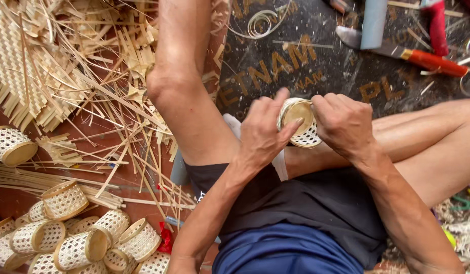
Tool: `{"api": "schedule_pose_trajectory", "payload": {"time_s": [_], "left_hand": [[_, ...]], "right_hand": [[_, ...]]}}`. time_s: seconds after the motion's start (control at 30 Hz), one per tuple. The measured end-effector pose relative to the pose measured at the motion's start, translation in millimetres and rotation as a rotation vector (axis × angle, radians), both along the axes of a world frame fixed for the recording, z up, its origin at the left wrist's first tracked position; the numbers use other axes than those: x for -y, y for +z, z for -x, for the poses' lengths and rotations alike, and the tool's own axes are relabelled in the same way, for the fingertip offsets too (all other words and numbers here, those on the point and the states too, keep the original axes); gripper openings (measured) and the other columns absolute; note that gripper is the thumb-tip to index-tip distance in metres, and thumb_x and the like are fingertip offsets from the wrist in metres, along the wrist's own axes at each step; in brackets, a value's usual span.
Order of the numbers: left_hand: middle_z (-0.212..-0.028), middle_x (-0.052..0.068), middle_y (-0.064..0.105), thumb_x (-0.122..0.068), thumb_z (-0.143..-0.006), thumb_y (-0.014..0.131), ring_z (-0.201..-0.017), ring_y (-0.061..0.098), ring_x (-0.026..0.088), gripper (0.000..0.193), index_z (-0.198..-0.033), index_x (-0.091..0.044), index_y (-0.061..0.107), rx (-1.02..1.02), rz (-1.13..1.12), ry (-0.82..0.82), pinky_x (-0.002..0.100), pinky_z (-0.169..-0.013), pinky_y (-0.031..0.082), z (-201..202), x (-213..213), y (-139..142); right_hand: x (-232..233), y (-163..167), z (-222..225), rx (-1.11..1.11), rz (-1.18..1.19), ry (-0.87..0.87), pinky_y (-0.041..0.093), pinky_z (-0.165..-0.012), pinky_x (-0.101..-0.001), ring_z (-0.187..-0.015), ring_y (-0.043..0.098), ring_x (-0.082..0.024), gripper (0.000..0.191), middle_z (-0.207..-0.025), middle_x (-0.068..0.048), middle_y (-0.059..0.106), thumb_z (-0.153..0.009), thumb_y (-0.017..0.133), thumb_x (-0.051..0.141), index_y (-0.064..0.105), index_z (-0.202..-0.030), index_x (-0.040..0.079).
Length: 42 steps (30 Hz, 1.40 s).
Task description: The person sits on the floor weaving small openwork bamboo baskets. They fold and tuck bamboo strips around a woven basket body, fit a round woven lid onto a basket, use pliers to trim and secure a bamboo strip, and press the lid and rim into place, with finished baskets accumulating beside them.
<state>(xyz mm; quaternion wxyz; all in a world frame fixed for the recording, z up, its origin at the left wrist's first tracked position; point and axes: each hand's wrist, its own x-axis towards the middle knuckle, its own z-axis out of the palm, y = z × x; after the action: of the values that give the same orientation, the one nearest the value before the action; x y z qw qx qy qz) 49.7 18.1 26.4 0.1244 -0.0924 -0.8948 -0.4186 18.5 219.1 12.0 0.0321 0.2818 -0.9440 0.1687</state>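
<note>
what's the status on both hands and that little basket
Left hand and right hand both gripping the small woven basket, held above the lap. Nothing blocking. Finished baskets piled on the floor left.

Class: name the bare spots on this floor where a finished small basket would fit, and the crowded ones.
Free: dark mat between coiled strip and knife. Crowded: bamboo strips left; basket pile lower left. Both hands hold a small basket.

Two hands [263,134] [344,124] hold one small basket [299,123]; about ten finished baskets [83,238] lie in a pile, one knife [397,50].
</note>
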Motion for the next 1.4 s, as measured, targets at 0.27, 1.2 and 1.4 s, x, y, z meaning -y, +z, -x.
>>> {"api": "schedule_pose_trajectory", "payload": {"time_s": [0.27,1.2,1.4], "left_hand": [[-0.086,0.007,0.057,0.0,-0.092,0.064,-0.079,0.06,0.025,0.025,-0.117,-0.004,0.066,0.053,0.174,-0.046,0.038,-0.069,0.052,5,-5,-44],[-0.085,0.017,0.075,-0.024,-0.088,0.064,-0.083,0.074,0.036,0.022,-0.1,-0.012,0.078,0.538,0.091,-0.118,0.048,-0.076,0.057,79,11,-43],[-0.097,0.011,0.072,-0.013,-0.094,0.068,-0.09,0.072,0.032,0.02,-0.114,-0.008,0.069,0.146,0.029,-0.175,0.043,-0.077,0.057,53,11,-41]], "right_hand": [[5,-21,15,-0.082,-0.027,0.068,0.041,-0.052,-0.0368,-0.061,0.055,-0.021,0.017,-0.069,-0.004,0.049,-0.087,0.067,0.005,0.052,-0.08,0.01],[5,-5,77,0.508,0.055,-0.022,0.055,-0.068,-0.0436,-0.075,0.071,-0.035,0.017,-0.083,-0.017,0.073,-0.091,0.076,0.02,0.079,-0.1,0.005],[0,-4,59,0.134,0.043,0.135,0.053,-0.063,-0.041,-0.074,0.068,-0.031,0.013,-0.081,-0.011,0.067,-0.095,0.075,0.016,0.072,-0.092,0.004]]}}
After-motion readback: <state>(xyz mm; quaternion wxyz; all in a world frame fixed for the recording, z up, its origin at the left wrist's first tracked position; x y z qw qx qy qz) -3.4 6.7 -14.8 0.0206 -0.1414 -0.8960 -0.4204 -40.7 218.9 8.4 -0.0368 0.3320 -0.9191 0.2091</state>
